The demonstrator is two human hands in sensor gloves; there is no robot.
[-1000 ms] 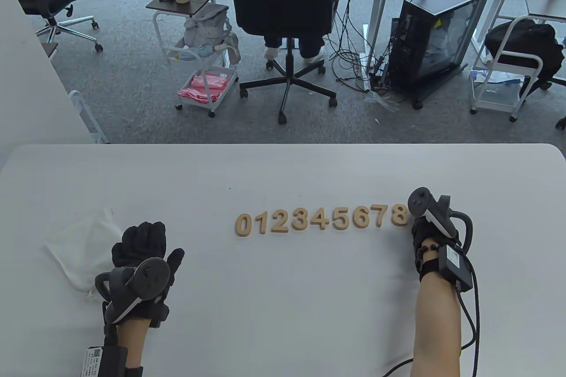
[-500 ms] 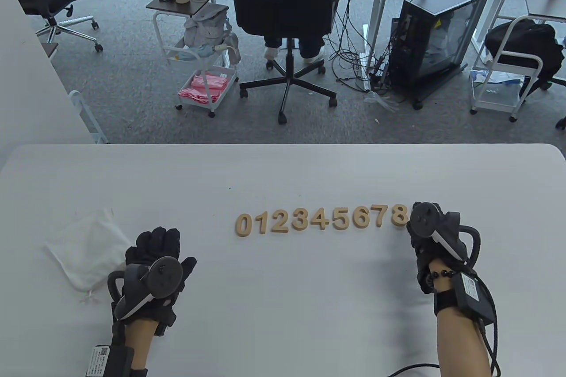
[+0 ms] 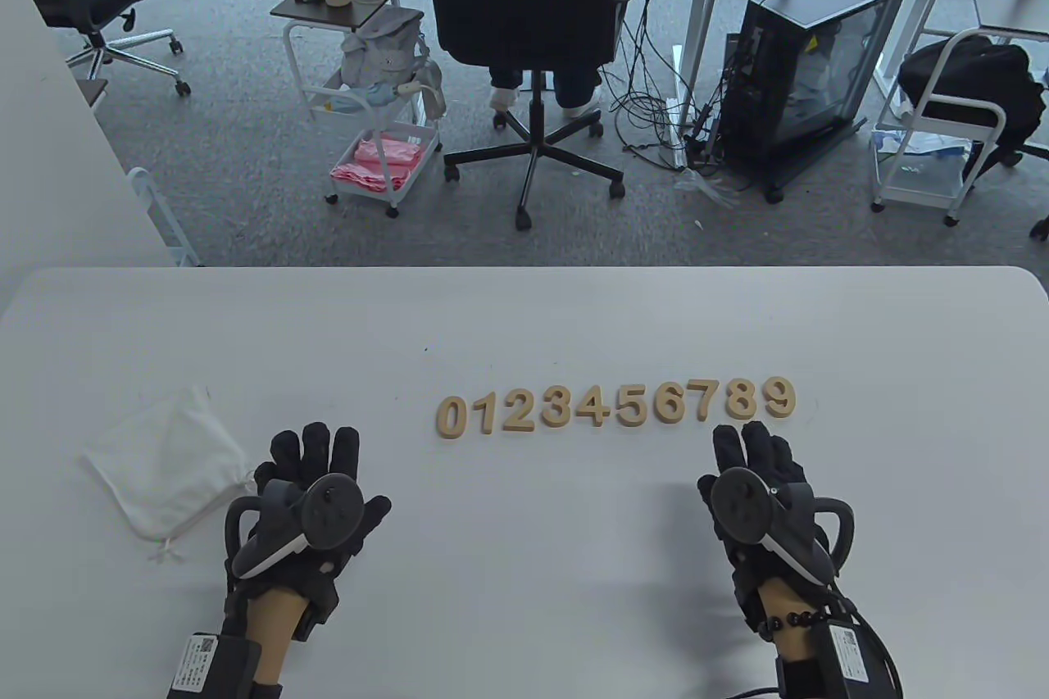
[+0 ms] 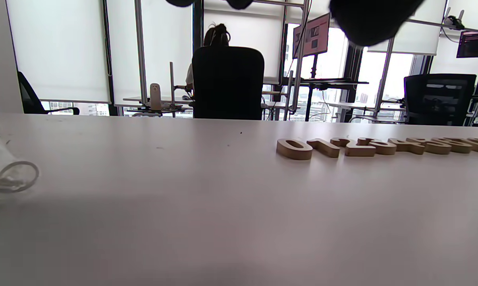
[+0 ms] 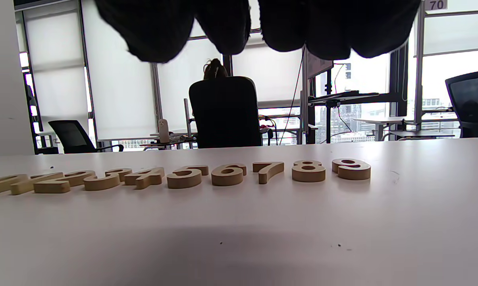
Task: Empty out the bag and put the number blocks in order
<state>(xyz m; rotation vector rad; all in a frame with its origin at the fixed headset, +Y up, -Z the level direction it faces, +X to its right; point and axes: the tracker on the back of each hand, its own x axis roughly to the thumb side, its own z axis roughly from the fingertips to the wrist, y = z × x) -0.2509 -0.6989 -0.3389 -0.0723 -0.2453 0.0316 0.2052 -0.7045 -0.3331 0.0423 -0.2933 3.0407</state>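
Table view shows the left hand (image 3: 315,498) lying palm down on the table (image 3: 524,568), fingers spread and stretched forward, gripping nothing. The right hand (image 3: 758,486) lies the same way, flat with its fingers extended and nothing in them. Just ahead of the right hand's fingertips, not touching them, sits the 9 block (image 3: 779,397), the end of the row of number blocks (image 3: 615,404) that reads 0 to 9. The row runs from ahead of the right hand toward the space between the hands, and its 0 block (image 3: 451,415) lies ahead and to the right of the left hand, apart from it. All the blocks lie flat, close beside one another. Just beside the left hand, on its outer side, lies the white bag (image 3: 164,465), flat and slack, its drawstring (image 3: 209,504) trailing toward that hand. From the right wrist view the blocks (image 5: 183,176) stand in one line ahead of the fingers (image 5: 326,28).
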